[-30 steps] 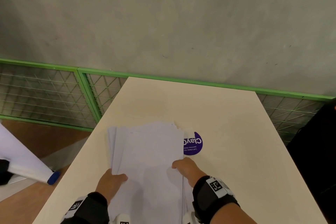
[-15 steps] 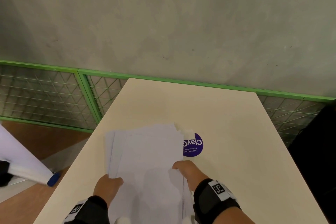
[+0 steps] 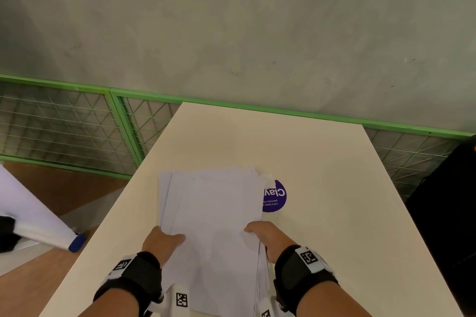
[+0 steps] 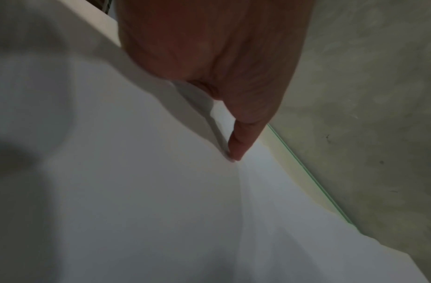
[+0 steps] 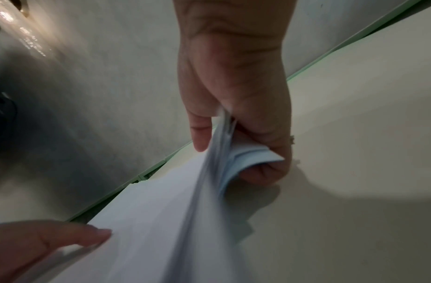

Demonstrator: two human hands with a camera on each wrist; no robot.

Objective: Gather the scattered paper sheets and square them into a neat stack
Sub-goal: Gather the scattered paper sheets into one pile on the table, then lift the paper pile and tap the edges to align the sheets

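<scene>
A loose bundle of white paper sheets (image 3: pixel 213 213) lies over the near middle of the cream table (image 3: pixel 322 188), its far edges fanned and uneven. My left hand (image 3: pixel 164 239) grips the bundle's left edge, thumb on top of the sheets (image 4: pixel 161 191). My right hand (image 3: pixel 262 234) grips the right edge. In the right wrist view the thumb (image 5: pixel 199 130) lies on top and the fingers curl under the bent sheets (image 5: pixel 233 160). The left hand's thumb (image 5: pixel 64 237) shows at that view's lower left.
A round purple sticker (image 3: pixel 277 195) on the table peeks out from under the sheets' right side. A green mesh railing (image 3: pixel 77 123) runs behind the table below a grey wall. At the left a white roll with a blue cap (image 3: pixel 76 242) lies on the wooden floor. Something black (image 3: pixel 448 213) stands at the right.
Both hands have kept their hold on the sheets' sides. The bundle has shifted slightly and its right edge now covers a little more of the purple sticker.
</scene>
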